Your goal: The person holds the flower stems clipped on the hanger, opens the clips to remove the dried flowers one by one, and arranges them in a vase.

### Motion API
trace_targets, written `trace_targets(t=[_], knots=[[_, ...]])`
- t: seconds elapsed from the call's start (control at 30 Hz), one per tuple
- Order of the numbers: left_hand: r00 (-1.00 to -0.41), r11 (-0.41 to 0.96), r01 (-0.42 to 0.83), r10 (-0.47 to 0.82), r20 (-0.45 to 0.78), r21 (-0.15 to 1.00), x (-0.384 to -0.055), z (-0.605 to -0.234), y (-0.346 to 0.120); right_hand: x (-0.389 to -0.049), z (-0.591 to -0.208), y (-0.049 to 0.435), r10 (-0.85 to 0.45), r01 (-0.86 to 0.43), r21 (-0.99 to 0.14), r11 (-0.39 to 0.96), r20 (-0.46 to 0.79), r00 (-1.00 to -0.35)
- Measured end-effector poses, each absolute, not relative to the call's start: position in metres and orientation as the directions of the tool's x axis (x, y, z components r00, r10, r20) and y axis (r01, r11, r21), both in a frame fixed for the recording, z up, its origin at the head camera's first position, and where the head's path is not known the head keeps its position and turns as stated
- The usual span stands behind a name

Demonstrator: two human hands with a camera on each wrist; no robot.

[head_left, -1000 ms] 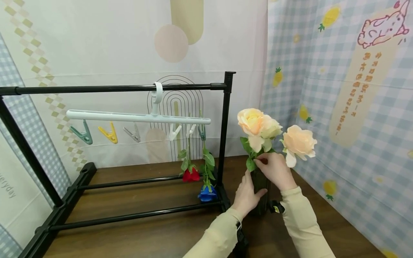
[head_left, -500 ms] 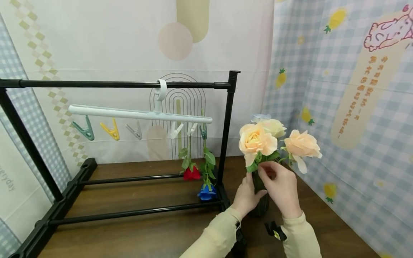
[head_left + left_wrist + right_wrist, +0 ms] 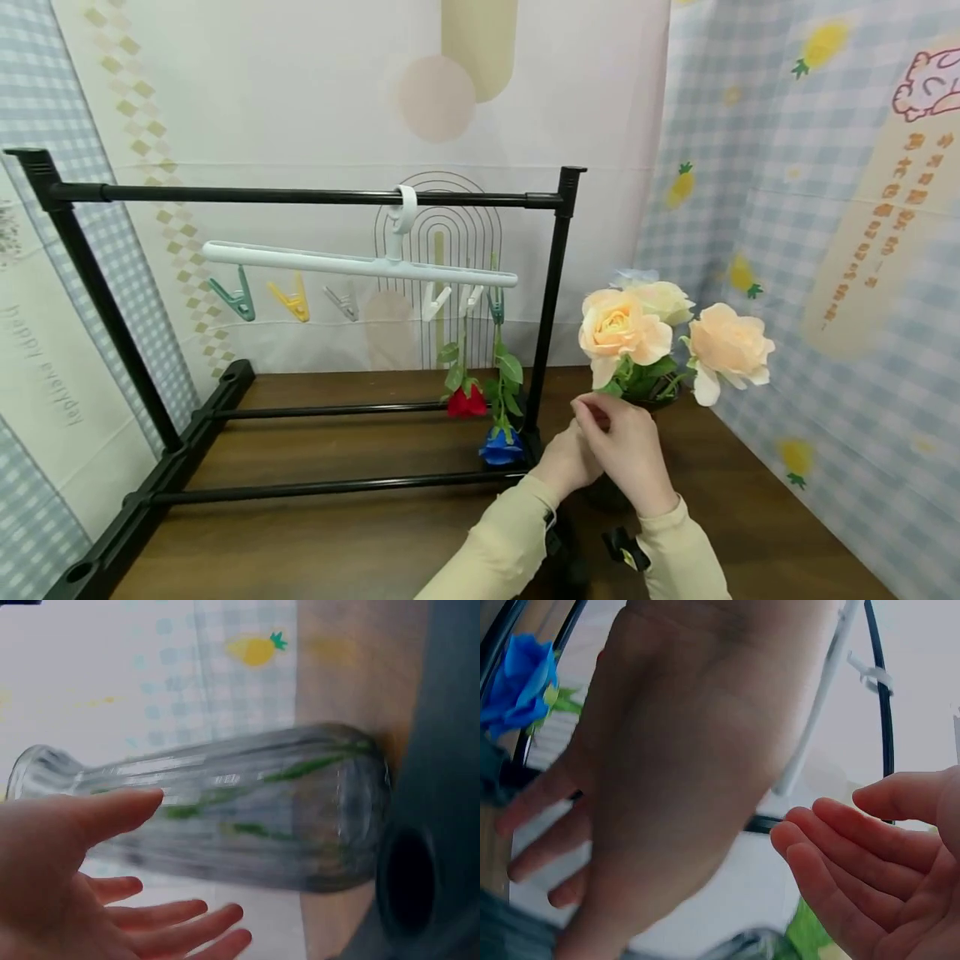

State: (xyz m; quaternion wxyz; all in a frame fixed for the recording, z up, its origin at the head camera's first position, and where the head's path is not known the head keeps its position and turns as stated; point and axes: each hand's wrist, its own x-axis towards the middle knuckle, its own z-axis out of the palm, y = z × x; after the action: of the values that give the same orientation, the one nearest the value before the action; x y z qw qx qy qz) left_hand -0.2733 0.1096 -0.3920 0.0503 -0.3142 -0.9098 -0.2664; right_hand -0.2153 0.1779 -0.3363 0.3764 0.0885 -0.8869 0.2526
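Against blue-checked cloth (image 3: 720,175), over a brown tabletop (image 3: 337,542) — has left hand (image 3: 566,462) relaxed, fingers spread, just beside the glass vase (image 3: 300,855) standing there with peach roses (image 3: 622,325); has right hand (image 3: 630,442) near the left — fingers loosely curved, thumb apart. Cannot tell about left-hand contact.

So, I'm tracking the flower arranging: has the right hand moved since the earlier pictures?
Yes: in the head view, the right hand has moved lower and closer to the rack's right post.
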Motion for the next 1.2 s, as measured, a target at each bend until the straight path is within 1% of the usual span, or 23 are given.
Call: trace_targets(t=[0.07, 0.23, 0.37, 0.47, 0.53, 0.63, 0.7, 0.77, 0.87, 0.97, 1.03, 1.1, 1.2], knots=[[-0.787, 0.636, 0.610, 0.553, 0.272, 0.473, -0.275, -0.388, 0.104, -0.216, -0.334, 0.173, 0.019, -0.358, -0.370, 0.857, 0.718, -0.696], [-0.768, 0.617, 0.639, 0.553, 0.324, 0.459, -0.275, -0.376, 0.085, -0.218, -0.330, 0.160, -0.017, -0.393, -0.362, 0.845, 0.716, -0.697], [-0.730, 0.605, 0.683, 0.564, 0.385, 0.410, -0.276, -0.367, 0.067, -0.222, -0.329, 0.149, -0.050, -0.453, -0.357, 0.817, 0.739, -0.672], [-0.722, 0.627, 0.688, 0.538, 0.436, 0.365, -0.280, -0.362, 0.055, -0.227, -0.327, 0.141, -0.062, -0.507, -0.360, 0.784, 0.766, -0.640], [-0.748, 0.642, 0.657, 0.487, 0.451, 0.397, -0.285, -0.358, 0.048, -0.234, -0.324, 0.136, -0.061, -0.539, -0.371, 0.756, 0.780, -0.622], [-0.795, 0.601, 0.602, 0.386, 0.468, 0.526, -0.292, -0.354, 0.036, -0.250, -0.321, 0.131, -0.036, -0.565, -0.421, 0.710, 0.779, -0.626], [-0.823, 0.554, 0.564, 0.308, 0.478, 0.613, -0.297, -0.352, 0.027, -0.263, -0.320, 0.129, -0.019, -0.565, -0.473, 0.676, 0.756, -0.655], [-0.828, 0.535, 0.548, 0.234, 0.510, 0.643, -0.299, -0.350, 0.019, -0.275, -0.319, 0.127, -0.012, -0.551, -0.529, 0.646, 0.714, -0.700], [-0.819, 0.590, 0.515, 0.126, 0.559, 0.622, -0.302, -0.346, 0.007, -0.290, -0.315, 0.121, -0.032, -0.506, -0.588, 0.631, 0.632, -0.774], [-0.809, 0.670, 0.458, 0.040, 0.587, 0.585, -0.306, -0.340, -0.005, -0.301, -0.309, 0.113, -0.058, -0.460, -0.609, 0.646, 0.561, -0.825], [-0.812, 0.696, 0.415, -0.008, 0.583, 0.587, -0.311, -0.334, -0.013, -0.307, -0.304, 0.106, -0.061, -0.425, -0.634, 0.646, 0.512, -0.857], [-0.828, 0.694, 0.378, -0.042, 0.559, 0.613, -0.316, -0.327, -0.020, -0.314, -0.301, 0.100, -0.060, -0.395, -0.676, 0.621, 0.462, -0.885], [-0.877, 0.657, 0.326, -0.058, 0.477, 0.680, -0.325, -0.318, -0.030, -0.323, -0.299, 0.092, -0.059, -0.337, -0.758, 0.558, 0.369, -0.928]])
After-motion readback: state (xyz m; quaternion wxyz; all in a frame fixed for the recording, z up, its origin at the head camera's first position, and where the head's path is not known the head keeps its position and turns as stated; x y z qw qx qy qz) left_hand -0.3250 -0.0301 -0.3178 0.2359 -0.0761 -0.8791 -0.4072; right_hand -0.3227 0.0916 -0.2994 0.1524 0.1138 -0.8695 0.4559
